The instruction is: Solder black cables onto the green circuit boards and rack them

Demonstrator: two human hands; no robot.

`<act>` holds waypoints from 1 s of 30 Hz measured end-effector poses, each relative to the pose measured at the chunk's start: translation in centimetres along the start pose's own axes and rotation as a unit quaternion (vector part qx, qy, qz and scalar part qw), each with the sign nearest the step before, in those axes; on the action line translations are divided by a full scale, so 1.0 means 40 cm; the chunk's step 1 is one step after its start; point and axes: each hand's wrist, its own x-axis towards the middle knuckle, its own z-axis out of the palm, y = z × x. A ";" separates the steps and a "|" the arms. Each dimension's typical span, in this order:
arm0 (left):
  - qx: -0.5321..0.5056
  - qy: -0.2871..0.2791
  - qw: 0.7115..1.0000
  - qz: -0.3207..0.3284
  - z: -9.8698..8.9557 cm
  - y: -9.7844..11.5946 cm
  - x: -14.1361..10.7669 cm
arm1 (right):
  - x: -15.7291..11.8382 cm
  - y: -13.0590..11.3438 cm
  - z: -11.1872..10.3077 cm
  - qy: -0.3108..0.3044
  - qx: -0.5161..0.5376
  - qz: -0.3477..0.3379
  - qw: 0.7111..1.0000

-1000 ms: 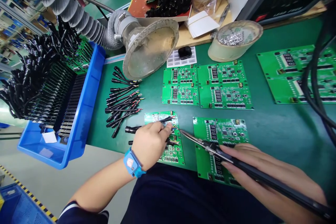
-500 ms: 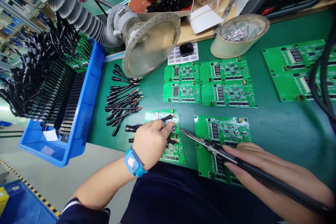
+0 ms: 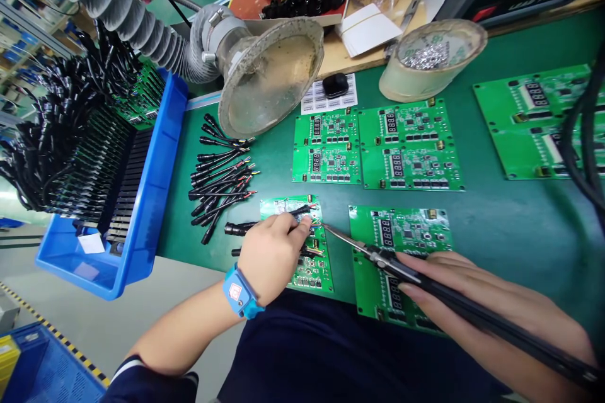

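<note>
My left hand (image 3: pixel 270 256), with a blue wrist strap (image 3: pixel 239 293), rests over a green circuit board (image 3: pixel 316 278). Its fingers press a black connector cable (image 3: pixel 237 228) against the board, the coloured wire ends lying near the right edge. Other black cable parts show above and below the fingertips on that board. In my right hand (image 3: pixel 491 312) is a soldering iron (image 3: pixel 394 266), its tip at the wire ends beside my left fingertips. Whether the tip touches a wire is too small to tell. Under the iron lies another green board pair (image 3: pixel 366 283) with digit displays.
Loose black cables (image 3: pixel 220 182) lie left of the boards. More boards (image 3: pixel 326 145) sit behind. A fume extractor hood (image 3: pixel 271 79) overhangs the mat. A blue bin (image 3: pixel 155 176) holds cabled boards. A container of solder bits (image 3: pixel 411 85) stands behind; dark cables (image 3: pixel 574 132) hang at right.
The soldering iron's tip has shifted very slightly up and left along the wire ends. My left hand stays in place on the cable.
</note>
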 end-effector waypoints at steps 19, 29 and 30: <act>0.070 -0.004 0.993 0.097 -0.020 0.002 0.020 | 0.001 0.001 -0.002 -0.004 0.034 0.023 0.999; 0.110 0.003 0.988 0.108 -0.024 0.013 0.024 | -0.017 0.013 -0.004 0.028 0.003 0.050 0.998; 0.111 0.001 0.988 0.109 -0.024 0.014 0.024 | -0.016 0.012 -0.004 0.034 0.001 0.058 0.998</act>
